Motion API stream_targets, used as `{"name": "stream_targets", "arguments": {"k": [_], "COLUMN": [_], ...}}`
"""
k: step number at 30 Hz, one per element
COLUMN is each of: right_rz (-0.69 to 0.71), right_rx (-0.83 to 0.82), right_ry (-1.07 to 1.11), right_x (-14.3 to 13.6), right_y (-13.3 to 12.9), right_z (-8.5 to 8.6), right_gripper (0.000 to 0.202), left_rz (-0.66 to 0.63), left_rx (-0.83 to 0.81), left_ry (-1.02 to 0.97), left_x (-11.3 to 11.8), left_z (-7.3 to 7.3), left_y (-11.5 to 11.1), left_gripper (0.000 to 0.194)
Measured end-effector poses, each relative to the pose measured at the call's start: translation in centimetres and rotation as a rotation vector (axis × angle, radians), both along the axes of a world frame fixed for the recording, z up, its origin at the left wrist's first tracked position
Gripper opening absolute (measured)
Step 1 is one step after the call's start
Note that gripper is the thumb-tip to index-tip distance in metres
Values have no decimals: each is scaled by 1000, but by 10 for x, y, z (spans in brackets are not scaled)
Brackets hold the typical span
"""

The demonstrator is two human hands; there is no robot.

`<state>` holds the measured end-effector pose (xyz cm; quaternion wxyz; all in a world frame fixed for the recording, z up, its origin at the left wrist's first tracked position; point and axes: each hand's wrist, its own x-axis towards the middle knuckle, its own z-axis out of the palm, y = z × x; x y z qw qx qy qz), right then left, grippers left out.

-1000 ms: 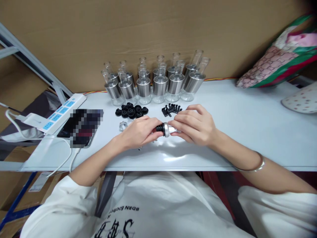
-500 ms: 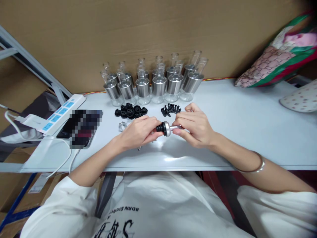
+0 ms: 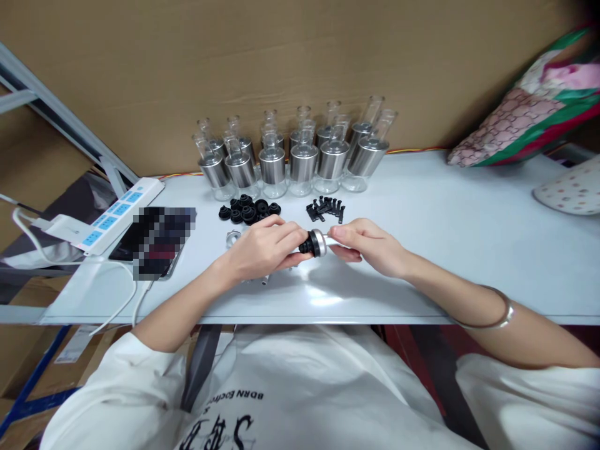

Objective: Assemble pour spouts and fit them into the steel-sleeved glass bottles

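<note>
Right hand (image 3: 370,248) is now pinching the silver stem (image 3: 329,240), fingers straightening (regripping, probably mid-job); left hand (image 3: 267,249) is still gripping the black stopper (image 3: 310,243).

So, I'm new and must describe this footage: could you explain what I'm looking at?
Every picture comes from one camera worn on a person's head, looking forward and down. There is no machine, just bare hands: the left hand grips the black end of a black-and-silver part, and the right hand holds the silver stem sticking out of the other end. On the table, metal-sleeved glass bottles stand in two rows at the back. In front lie a pile of round black pieces and a cluster of small black strips. A white power strip is at the left.
</note>
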<state>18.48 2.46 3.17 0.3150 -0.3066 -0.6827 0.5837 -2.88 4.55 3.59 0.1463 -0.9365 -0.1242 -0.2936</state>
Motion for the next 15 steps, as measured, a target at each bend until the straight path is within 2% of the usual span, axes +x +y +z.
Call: {"name": "stream_targets", "arguments": {"k": [4, 7, 11, 15], "right_rz": [189, 238, 207, 102], "right_rx": [-393, -463, -298, 82], "right_ry": [178, 235, 221, 50], "right_x": [-3, -5, -8, -8], "right_y": [0, -2, -5, -8], "right_z": [0, 0, -2, -3], "right_gripper": [51, 48, 41, 41], "left_rz": [29, 46, 73, 72], "left_rx": [18, -7, -56, -115], "left_ry": [23, 16, -15, -41], "left_x": [-3, -6, -9, -8], "left_z": [0, -1, -1, -1], "left_y": [1, 4, 8, 9], "left_gripper": [24, 29, 41, 42]}}
